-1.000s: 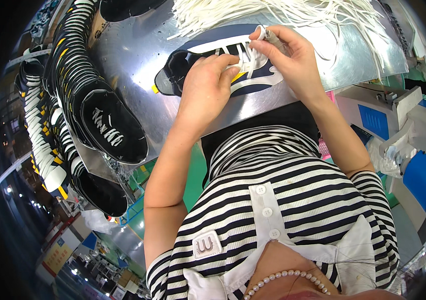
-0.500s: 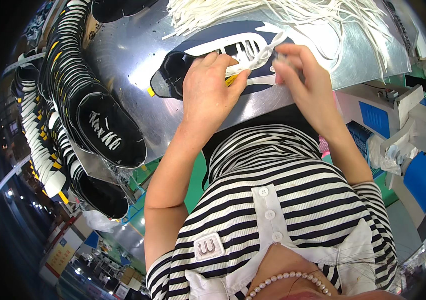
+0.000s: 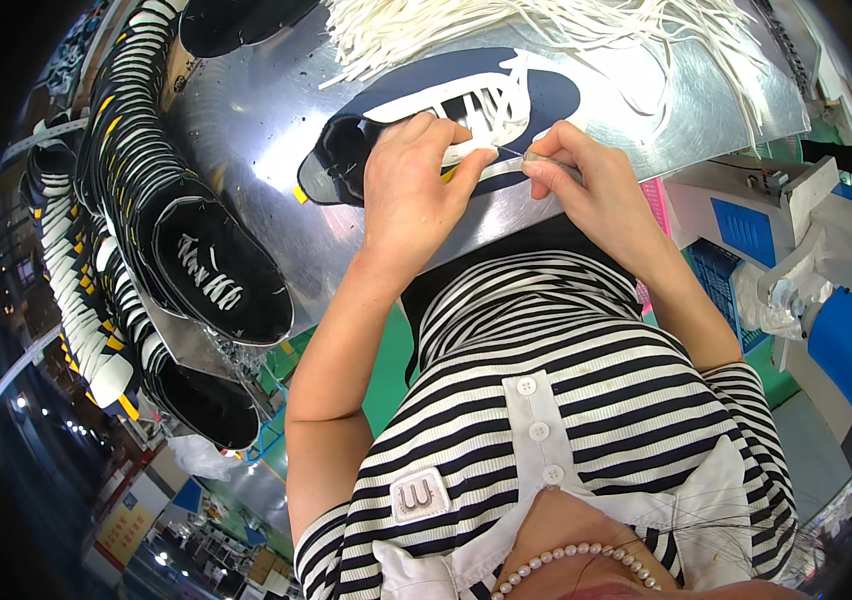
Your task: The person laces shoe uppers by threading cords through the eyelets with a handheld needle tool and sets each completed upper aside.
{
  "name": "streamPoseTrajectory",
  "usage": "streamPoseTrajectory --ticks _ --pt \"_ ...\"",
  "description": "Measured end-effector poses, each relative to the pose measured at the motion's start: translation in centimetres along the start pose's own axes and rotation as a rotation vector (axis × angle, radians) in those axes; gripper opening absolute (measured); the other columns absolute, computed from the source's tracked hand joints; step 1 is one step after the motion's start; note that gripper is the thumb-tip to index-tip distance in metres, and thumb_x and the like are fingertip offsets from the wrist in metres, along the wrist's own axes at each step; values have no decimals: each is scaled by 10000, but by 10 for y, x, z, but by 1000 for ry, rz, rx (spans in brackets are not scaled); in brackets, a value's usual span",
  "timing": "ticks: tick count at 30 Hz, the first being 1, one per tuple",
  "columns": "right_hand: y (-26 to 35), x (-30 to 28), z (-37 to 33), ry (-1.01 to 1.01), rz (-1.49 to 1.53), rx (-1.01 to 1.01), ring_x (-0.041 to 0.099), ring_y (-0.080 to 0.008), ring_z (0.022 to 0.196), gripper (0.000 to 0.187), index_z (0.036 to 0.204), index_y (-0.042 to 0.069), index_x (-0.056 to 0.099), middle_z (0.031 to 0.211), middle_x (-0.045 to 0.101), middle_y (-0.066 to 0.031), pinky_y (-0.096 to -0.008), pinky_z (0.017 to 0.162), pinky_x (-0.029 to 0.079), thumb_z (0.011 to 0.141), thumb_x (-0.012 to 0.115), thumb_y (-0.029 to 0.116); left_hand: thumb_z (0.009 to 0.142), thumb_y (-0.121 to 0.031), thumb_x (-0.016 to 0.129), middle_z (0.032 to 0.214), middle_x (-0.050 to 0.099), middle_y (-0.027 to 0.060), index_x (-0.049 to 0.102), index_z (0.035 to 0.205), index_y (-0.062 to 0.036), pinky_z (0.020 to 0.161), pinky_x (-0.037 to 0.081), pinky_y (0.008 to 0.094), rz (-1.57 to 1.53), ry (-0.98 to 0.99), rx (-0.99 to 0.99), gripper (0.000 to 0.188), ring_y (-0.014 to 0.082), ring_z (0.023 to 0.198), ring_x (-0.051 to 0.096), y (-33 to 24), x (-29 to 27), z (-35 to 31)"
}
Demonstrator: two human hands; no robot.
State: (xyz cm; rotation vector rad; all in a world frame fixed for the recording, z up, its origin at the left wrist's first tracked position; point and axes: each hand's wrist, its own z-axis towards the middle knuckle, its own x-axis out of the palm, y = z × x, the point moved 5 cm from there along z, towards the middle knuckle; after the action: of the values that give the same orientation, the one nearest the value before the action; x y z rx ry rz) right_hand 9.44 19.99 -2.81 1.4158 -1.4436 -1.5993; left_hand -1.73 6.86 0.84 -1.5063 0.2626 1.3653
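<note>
A navy shoe upper with white trim lies on the metal table, its grey heel end toward the left. My left hand is closed on the upper's near eyelet edge, thumb and forefinger pinched together there. A white shoelace crosses the throat and loops beyond the far eyelets. My right hand is pinched just right of the left fingertips. From its fingers a thin, needle-like piece points at the eyelet edge; its exact kind is too small to make out. A yellow tag shows at the heel.
A heap of loose white laces spreads along the table's far side. Nested dark shoe uppers form a long curved row at left, with another white-trimmed row beyond. A grey machine with blue panels stands at right.
My right hand has come down and slightly left, toward the left fingertips. The lace loop that stood raised by it now lies over the throat. The left hand stays on the upper.
</note>
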Motion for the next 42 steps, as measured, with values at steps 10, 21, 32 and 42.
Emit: streamPoseTrajectory --ticks 10,21,32,42 --pt "8 2 10 180 48 2 615 -173 639 159 882 10 553 676 640 -74 -311 608 475 907 607 157 751 -39 744 737 552 109 627 833 -24 605 418 390 -24 -119 213 144 290 682 528 -18 2 -24" --pt "57 16 11 40 -684 -567 645 -279 661 188 1041 51 626 843 692 -92 -349 577 490 855 628 82 673 44 741 682 535 63 661 849 -28 558 427 343 133 -285 346 206 239 628 512 -18 -2 -43" --pt "73 -76 80 -63 367 -309 653 -106 914 194 1059 25 700 1002 704 -43 -247 813 513 914 639 139 692 15 766 681 537 74 654 846 -29 549 412 354 15 -182 272 195 253 615 504 -4 -2 -39" --pt "29 2 57 136 326 -109 597 -80 810 115 932 18 687 850 664 -3 -235 763 472 859 691 106 920 -300 673 963 692 208 328 1357 41 790 518 347 -518 79 -434 653 261 880 683 14 -16 -23"
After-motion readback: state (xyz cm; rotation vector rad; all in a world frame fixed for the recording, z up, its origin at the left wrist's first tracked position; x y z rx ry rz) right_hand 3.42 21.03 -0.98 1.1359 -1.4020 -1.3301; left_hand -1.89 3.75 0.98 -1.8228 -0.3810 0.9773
